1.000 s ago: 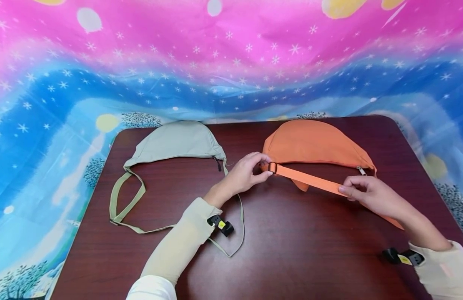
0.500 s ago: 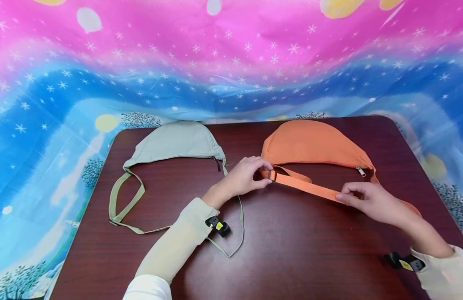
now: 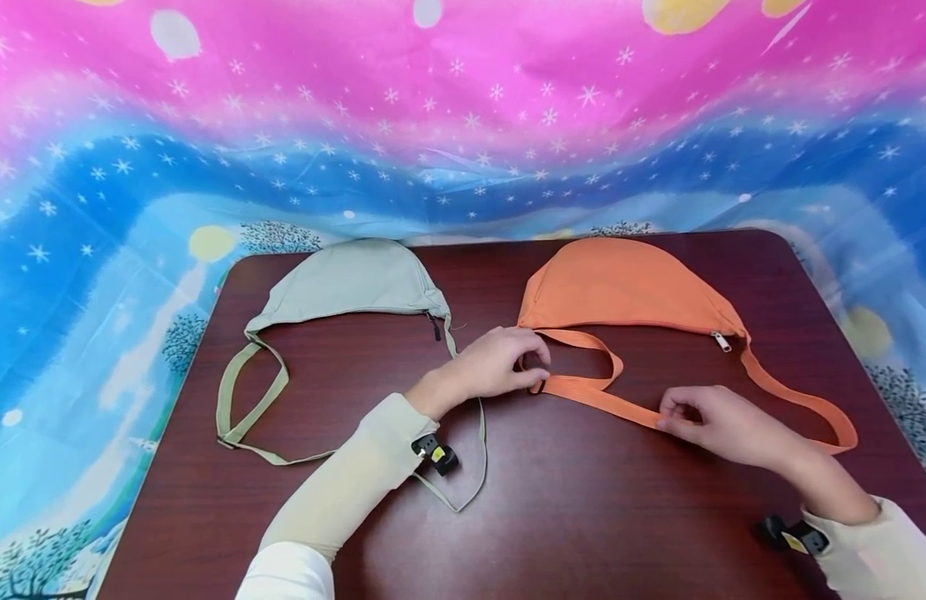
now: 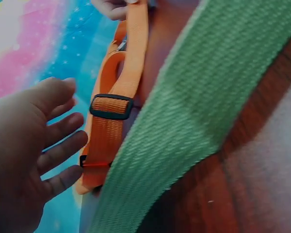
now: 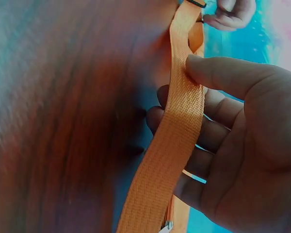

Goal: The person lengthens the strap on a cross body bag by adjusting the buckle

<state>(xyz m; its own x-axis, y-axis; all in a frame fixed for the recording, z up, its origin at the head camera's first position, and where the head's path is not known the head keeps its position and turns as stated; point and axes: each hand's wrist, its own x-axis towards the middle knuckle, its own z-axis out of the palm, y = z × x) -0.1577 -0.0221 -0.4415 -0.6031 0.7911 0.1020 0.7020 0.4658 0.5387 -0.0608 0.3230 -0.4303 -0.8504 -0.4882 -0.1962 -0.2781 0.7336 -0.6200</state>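
An orange waist bag (image 3: 628, 287) lies flat at the far right of the table, its strap (image 3: 598, 398) looped in front of it. My right hand (image 3: 721, 421) pinches that strap; in the right wrist view the thumb presses on the webbing (image 5: 186, 92) and fingers curl behind it. Beside the black slider buckle (image 4: 111, 107) my left hand (image 3: 500, 362) hovers with loosely bent fingers. The left wrist view shows a gap between those fingers (image 4: 63, 128) and the strap, so nothing is held there.
To the left lies a pale grey-green waist bag (image 3: 350, 283), with its green strap (image 3: 271, 400) spread toward the front and running under the left arm. A dark wood table (image 3: 583, 517) carries both bags. Behind it hangs a patterned cloth (image 3: 463, 100).
Both hands have lowered the orange strap toward the table and nearer the front. My left hand has let go of the buckle; the right still pinches the strap, which now lies slacker.
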